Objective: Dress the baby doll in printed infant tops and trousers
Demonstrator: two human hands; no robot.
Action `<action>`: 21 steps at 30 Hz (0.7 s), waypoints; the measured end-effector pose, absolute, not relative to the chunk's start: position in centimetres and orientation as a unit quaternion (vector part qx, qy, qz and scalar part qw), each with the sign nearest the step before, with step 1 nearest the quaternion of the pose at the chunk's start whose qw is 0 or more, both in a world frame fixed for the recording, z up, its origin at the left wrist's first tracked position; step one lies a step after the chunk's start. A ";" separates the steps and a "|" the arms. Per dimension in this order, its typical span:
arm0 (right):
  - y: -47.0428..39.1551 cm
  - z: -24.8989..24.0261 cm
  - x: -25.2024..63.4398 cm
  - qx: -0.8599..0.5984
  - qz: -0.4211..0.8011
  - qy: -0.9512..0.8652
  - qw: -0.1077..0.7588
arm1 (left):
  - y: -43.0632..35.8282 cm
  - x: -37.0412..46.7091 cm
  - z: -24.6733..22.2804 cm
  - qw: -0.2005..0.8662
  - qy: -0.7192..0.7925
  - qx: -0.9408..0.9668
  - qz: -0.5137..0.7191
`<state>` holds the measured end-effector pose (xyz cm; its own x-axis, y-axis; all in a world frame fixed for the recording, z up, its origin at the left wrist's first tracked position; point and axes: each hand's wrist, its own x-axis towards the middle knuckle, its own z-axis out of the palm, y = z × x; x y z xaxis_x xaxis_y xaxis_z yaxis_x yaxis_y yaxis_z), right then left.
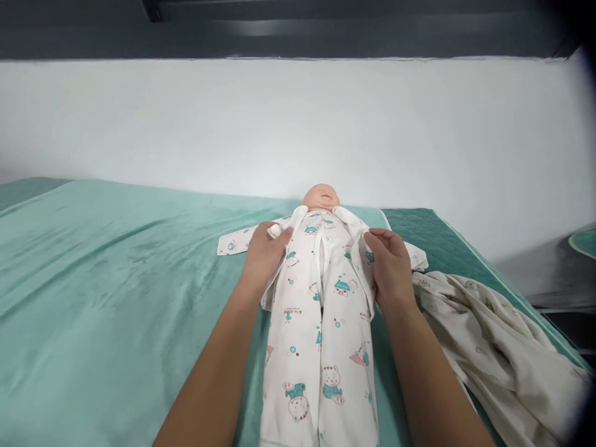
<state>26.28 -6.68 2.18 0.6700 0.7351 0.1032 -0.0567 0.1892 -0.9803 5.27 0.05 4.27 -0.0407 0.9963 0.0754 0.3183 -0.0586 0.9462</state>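
Observation:
A baby doll [321,196] lies on its back with its head toward the wall, dressed in white baby clothes printed with cats and houses. Over its front and legs lie the baby pants [321,347]. The long sleeves of the baby jacket [235,241] stretch out to both sides. My left hand [266,254] pinches the jacket's edge at the left of the doll's chest. On the other side, my right hand [390,264] closes its thumb and fingers on the opposite edge. The doll's arms and legs are hidden by cloth.
A crumpled cream patterned cloth [493,347] lies to the right, beside my right forearm. A smooth green sheet [116,298] covers the bed, over a darker quilted cover [414,230]. Behind stands a white wall [298,124], with a dark beam [326,31] above.

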 end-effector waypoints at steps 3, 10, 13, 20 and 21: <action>-6.8 2.1 26.0 -0.609 0.223 -0.395 0.651 | -0.1 5.3 4.1 0.386 0.561 0.607 0.410; -7.1 2.2 26.0 -0.650 0.201 -0.423 0.598 | 0.3 5.0 3.8 0.316 0.543 0.641 0.441; -6.9 1.6 27.1 -0.661 0.180 -0.409 0.602 | 0.7 4.1 3.7 0.292 0.572 0.618 0.454; -6.5 -0.4 31.7 -0.756 0.085 -0.343 0.551 | 1.9 1.6 3.1 0.128 0.651 0.598 0.450; -6.5 -0.6 32.0 -0.769 0.067 -0.354 0.528 | 2.0 1.5 3.1 0.112 0.666 0.599 0.429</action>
<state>31.97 -6.50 -0.58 0.7408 0.6150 0.2701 0.4733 -0.1924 -0.8596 1.47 1.95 3.11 -0.2566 0.8947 0.3657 0.7028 -0.0870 0.7060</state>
